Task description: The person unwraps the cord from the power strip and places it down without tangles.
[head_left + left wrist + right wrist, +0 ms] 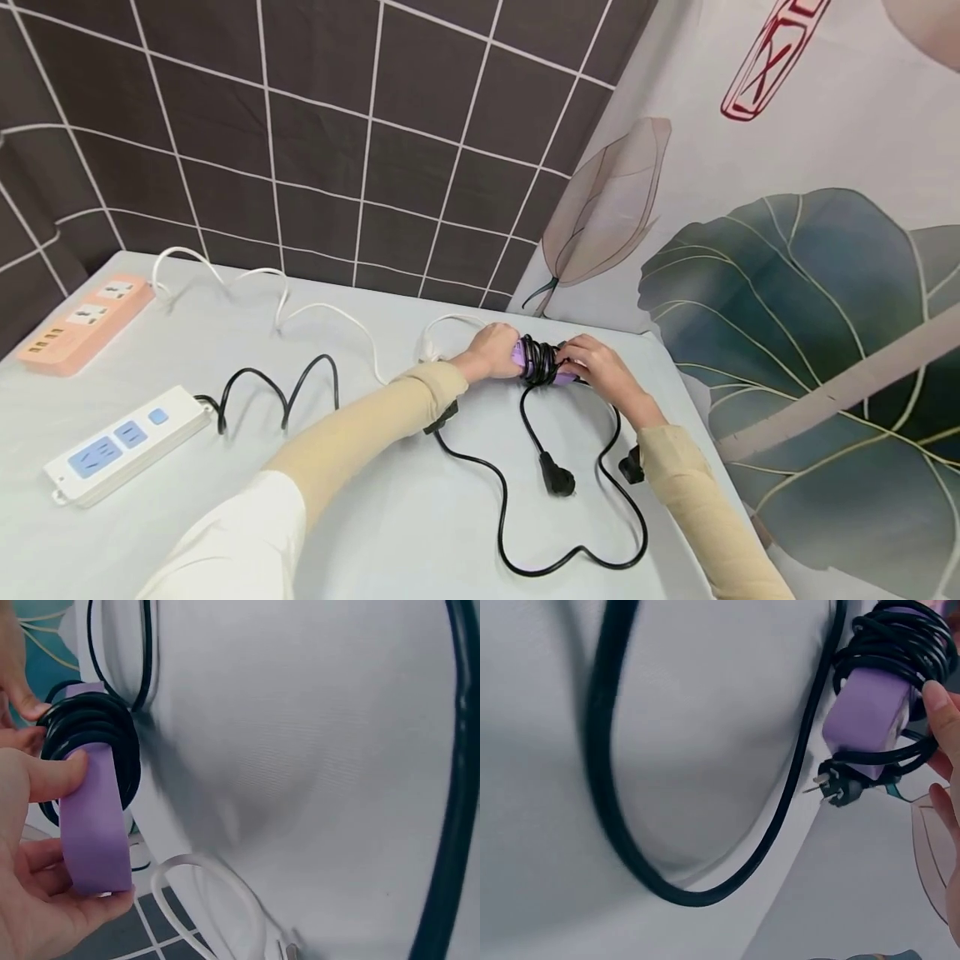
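My left hand [495,350] grips one end of a purple power strip [96,825], with the thumb on one face and the fingers under it. Several turns of black cord [540,361] are wound round the middle of the strip. At the strip's other end, my right hand [592,365] pinches the cord, its thumb against the turns. A black plug [840,784] with bare prongs sits beside that end in the right wrist view. From the coil, a length of cord runs down to another black plug [557,477] on the table.
A black cable loop [540,573] spreads over the table [420,533] in front of the hands. To the left lie a white power strip [127,446] with blue sockets and a pink power strip [86,325], whose white cord [330,307] trails behind my left arm. Dark tiled fabric [315,142] hangs behind.
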The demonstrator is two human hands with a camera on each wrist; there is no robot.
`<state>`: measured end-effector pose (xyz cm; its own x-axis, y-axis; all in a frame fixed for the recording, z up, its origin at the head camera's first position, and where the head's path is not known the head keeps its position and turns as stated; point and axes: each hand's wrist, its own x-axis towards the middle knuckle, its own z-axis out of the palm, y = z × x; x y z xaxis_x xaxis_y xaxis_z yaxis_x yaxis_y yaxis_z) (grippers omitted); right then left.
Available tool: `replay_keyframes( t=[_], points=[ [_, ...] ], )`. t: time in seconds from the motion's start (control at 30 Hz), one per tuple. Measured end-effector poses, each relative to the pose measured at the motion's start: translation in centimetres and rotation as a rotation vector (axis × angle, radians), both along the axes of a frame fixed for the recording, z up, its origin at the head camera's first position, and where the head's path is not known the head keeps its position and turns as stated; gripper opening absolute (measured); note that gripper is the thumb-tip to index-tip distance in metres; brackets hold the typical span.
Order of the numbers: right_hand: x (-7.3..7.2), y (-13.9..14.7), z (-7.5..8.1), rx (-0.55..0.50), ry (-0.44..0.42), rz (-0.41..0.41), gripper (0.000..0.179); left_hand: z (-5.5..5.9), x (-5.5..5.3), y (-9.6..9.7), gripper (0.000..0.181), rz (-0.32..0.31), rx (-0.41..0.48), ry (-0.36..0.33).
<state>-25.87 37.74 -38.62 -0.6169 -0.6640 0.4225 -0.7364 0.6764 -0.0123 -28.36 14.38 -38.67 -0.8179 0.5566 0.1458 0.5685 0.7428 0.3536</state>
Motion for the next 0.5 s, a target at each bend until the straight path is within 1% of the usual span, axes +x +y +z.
replay_keyframes(
  t=[0.27, 0.43, 0.5],
  points=[
    [0.5, 0.0, 0.5, -0.059, 0.068, 0.020, 0.013, 1.0, 0.3, -0.4, 0.024, 0.008, 0.034, 0.024],
    [0.7, -0.2, 0.8, -0.057, 0.111, 0.000, 0.011, 1.5, 0.3, -0.8, 0.024, 0.030, 0.047, 0.033],
    [0.8, -0.4, 0.9, -0.045, 0.130, -0.011, 0.010, 1.6, 0.3, -1.0, 0.026, 0.043, 0.057, 0.025]
  ],
)
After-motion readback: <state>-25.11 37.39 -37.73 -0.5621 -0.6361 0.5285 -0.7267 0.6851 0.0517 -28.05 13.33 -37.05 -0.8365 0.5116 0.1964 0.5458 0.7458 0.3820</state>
